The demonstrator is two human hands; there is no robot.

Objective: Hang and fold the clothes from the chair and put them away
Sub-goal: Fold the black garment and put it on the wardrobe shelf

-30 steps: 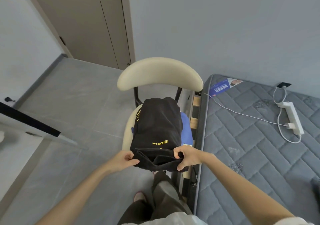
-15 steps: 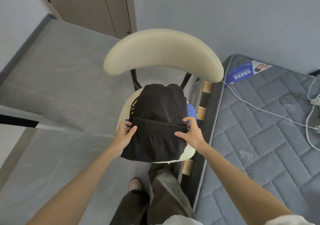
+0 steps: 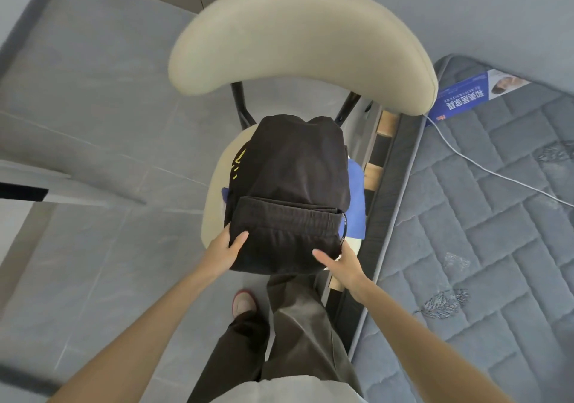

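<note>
Gripping the folded black garment [image 3: 292,191] at its near edge, your left hand [image 3: 222,252] lays its thumb on top while its fingers go out of sight under the cloth. Your right hand [image 3: 341,263] holds the right corner the same way, thumb flat on top and fingers curled round the side.

The garment lies on the chair seat [image 3: 214,216], with its near edge hanging over the front. It is a soft, matte knit folded into a rough rectangle. A gathered, ribbed band runs across the upper layer, yellow print shows at the left edge, and a thin dark lettered strap hangs at the right. Under it lies a smooth bright blue cloth [image 3: 355,204], peeking out on both sides.

The seat is a rounded cream pad. The backrest [image 3: 298,39] is a padded cream crescent carried on black metal struts [image 3: 240,101]. Just to your right is a grey quilted mattress [image 3: 481,247] stitched in a brick pattern, with pale wooden slats [image 3: 374,173] showing at its edge. The floor [image 3: 93,92] is large matte grey tile.

You can count one chair with two struts, two pieces of cloth on the seat, one white cable [image 3: 484,169] across the mattress, one blue printed label [image 3: 466,98] and one shoe toe [image 3: 243,301].
</note>
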